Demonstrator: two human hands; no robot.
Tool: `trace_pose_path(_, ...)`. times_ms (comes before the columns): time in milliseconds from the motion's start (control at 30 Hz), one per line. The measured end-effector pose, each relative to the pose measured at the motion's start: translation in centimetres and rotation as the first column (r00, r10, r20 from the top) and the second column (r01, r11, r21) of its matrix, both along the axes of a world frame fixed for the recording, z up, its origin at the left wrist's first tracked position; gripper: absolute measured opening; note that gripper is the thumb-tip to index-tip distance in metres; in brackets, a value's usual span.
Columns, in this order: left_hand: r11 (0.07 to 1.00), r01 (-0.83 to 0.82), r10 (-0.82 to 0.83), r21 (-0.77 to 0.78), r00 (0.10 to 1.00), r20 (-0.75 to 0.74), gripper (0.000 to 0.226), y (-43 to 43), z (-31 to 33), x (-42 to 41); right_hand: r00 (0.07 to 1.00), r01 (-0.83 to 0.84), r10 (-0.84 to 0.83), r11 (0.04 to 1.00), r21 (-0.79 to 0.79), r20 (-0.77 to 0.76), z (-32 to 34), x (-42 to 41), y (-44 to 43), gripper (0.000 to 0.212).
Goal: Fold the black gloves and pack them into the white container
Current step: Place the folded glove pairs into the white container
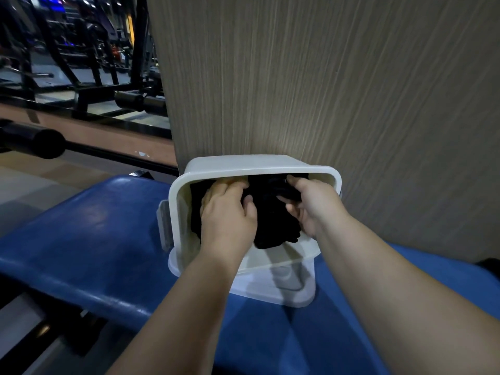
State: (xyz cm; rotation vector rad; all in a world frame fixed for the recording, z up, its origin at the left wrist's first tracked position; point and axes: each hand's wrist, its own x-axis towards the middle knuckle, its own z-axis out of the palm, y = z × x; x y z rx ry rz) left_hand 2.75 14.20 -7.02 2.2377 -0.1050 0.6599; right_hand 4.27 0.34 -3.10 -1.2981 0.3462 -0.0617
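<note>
While inside container (254, 162), fingers (296, 183) round gloves (270, 220).

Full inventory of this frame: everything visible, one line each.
container: one, white, tilted toward camera, on bench against panel
gloves: count unclear, black, bunched inside container
white part: one, under container; lid or base, unclear
bench: one, blue, padded, under container
panel: one, grey-beige wood grain, behind container
gym machines: several, black, upper-left background
padded bar: one, black, far left
left hand: inside container, grips gloves
right hand: inside container, grips gloves
</note>
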Motion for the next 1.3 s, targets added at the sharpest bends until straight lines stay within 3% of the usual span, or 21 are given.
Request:
trace_pose_path(233, 0.987, 0.045, -0.022, 0.157, 0.990, -0.141, 0.044, -0.1, -1.5, 1.3, 0.995, -0.048, 0.032, 0.986, -0.159, -0.098, 0.1, 1.8, 0.4, 0.009)
trace_pose_path(533, 0.951, 0.128, -0.072, 0.281, 0.977, -0.200, 0.061, -0.7, -2.1, 1.7, 0.985, -0.079, -0.001, 0.889, -0.452, -0.173, -0.7, 2.6, 0.1, 0.016)
trace_pose_path(600, 0.949, 0.130, -0.073, 0.287, 0.977, -0.202, 0.061, -0.8, -2.4, 1.7, 0.985, -0.081, -0.035, 0.773, -0.629, -0.170, -0.6, 2.5, -0.1, 0.026)
trace_pose_path(700, 0.954, 0.116, -0.062, 0.277, 0.979, -0.196, 0.059, -0.8, -2.5, 1.9, 0.998, -0.008, -0.048, 0.431, -0.902, -0.032, -0.8, 1.7, -0.5, 0.037)
trace_pose_path(833, 0.959, 0.106, -0.055, 0.264, 0.979, -0.195, 0.059, -1.0, -2.5, 1.8, 0.996, 0.091, -0.009, 0.130, -0.987, 0.091, -1.1, 0.3, -0.4, 0.045)
trace_pose_path(967, 0.961, 0.101, -0.054, 0.257, 0.982, -0.184, 0.059, -1.0, -2.6, 1.8, 0.975, 0.194, 0.136, -0.148, -0.970, 0.174, -2.1, -0.2, -0.4, 0.042)
trace_pose_path(1033, 0.961, 0.102, -0.056, 0.256, 0.982, -0.182, 0.059, -0.9, -2.7, 1.8, 0.972, 0.193, 0.169, -0.176, -0.965, 0.163, -2.2, -0.2, -0.6, 0.042)
trace_pose_path(1167, 0.963, 0.108, -0.063, 0.247, 0.981, -0.184, 0.058, -0.8, -2.6, 1.8, 0.960, 0.146, 0.260, -0.139, -0.980, 0.106, -1.6, 0.9, -0.6, 0.043)
trace_pose_path(1300, 0.964, 0.112, -0.064, 0.240, 0.978, -0.198, 0.057, -0.6, -2.6, 1.8, 0.938, 0.109, 0.345, -0.206, -0.972, 0.032, -1.5, 2.3, -0.5, 0.040)
